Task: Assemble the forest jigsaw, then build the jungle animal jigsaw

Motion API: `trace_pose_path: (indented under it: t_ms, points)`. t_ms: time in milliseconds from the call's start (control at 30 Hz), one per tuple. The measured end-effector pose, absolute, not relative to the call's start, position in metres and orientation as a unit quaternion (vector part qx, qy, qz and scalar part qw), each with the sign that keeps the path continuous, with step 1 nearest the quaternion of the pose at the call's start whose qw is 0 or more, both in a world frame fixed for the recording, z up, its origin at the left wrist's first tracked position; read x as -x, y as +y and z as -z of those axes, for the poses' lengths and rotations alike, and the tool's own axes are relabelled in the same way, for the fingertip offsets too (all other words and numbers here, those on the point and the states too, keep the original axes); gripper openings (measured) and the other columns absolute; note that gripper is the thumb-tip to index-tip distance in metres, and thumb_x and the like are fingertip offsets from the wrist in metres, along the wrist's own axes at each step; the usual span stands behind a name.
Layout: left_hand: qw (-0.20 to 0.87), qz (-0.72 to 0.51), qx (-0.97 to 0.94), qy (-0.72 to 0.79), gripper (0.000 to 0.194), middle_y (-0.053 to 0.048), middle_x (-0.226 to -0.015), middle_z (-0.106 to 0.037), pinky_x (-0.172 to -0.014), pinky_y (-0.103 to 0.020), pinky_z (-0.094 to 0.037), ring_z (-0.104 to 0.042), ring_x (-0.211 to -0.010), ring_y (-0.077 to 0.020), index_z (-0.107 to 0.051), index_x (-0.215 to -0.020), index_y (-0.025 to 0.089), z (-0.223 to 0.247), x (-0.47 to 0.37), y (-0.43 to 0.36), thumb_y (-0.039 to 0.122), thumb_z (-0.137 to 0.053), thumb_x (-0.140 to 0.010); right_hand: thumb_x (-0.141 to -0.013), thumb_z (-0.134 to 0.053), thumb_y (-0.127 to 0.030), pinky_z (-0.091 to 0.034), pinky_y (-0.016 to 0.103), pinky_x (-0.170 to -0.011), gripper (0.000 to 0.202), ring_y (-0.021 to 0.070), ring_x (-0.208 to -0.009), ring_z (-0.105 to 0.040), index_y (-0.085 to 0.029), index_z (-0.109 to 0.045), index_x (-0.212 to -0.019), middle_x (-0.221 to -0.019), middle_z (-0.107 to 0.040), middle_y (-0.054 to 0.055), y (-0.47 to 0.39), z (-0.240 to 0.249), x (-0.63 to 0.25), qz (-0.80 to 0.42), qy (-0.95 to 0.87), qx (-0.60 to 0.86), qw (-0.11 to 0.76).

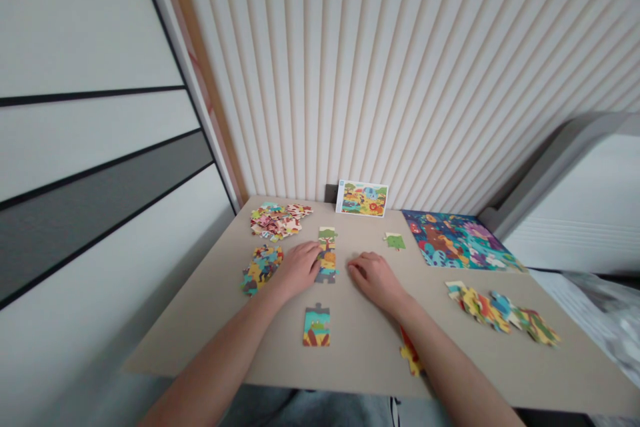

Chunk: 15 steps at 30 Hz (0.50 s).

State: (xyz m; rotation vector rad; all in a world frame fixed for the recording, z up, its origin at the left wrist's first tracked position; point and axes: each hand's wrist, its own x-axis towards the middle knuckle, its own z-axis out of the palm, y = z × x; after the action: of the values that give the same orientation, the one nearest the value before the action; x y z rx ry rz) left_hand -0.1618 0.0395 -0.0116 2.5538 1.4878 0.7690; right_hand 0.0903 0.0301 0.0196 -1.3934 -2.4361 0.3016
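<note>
A column of joined puzzle pieces (327, 257), showing a tree, an orange animal and grey-blue ground, lies flat on the table (360, 333). My left hand (300, 267) rests at its left edge, fingers curled together and touching it. To the right of the column, my right hand (374, 279) lies on the table with its fingers curled in, and I see nothing in it. Nearer to me is a frog puzzle section (317, 327) with a tab on top. Partly under my right forearm is a yellow and red piece (413, 357).
A picture card (362, 199) leans at the back. Piece piles lie at back left (280, 221), by my left wrist (263, 269), and at right (500, 312). A green piece (395, 241) sits near a colourful puzzle picture (457, 240). A pleated panel (320, 67) rises behind.
</note>
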Motion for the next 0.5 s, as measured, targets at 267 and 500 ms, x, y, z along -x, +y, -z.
trace_pose_path:
  t_ms: [267,500]
  points:
    - [0.067,-0.256,-0.833,0.487,0.036,-0.009,-0.133,-0.065,-0.112,-0.043,-0.045,-0.058,-0.126,-0.0244,-0.063,-0.126,0.022,0.012,0.162,0.04,0.016,-0.053,-0.092,-0.102,-0.052,-0.035,-0.043,0.033,-0.092,0.026,0.0208,-0.1,-0.063,-0.023,-0.074,-0.11,-0.101,-0.071,0.007,-0.002,-0.036,-0.075,-0.139,-0.888,0.413,0.147]
    - [0.058,-0.246,-0.831,0.496,0.035,-0.009,-0.136,-0.063,-0.116,-0.041,-0.041,-0.056,-0.129,-0.0233,-0.062,-0.126,0.021,0.014,0.162,0.041,0.018,-0.053,-0.092,-0.082,-0.074,-0.059,-0.043,0.039,-0.1,0.062,0.0276,-0.114,-0.057,-0.03,-0.062,-0.135,-0.121,-0.066,0.007,-0.058,-0.041,-0.054,-0.17,-0.915,0.343,0.126]
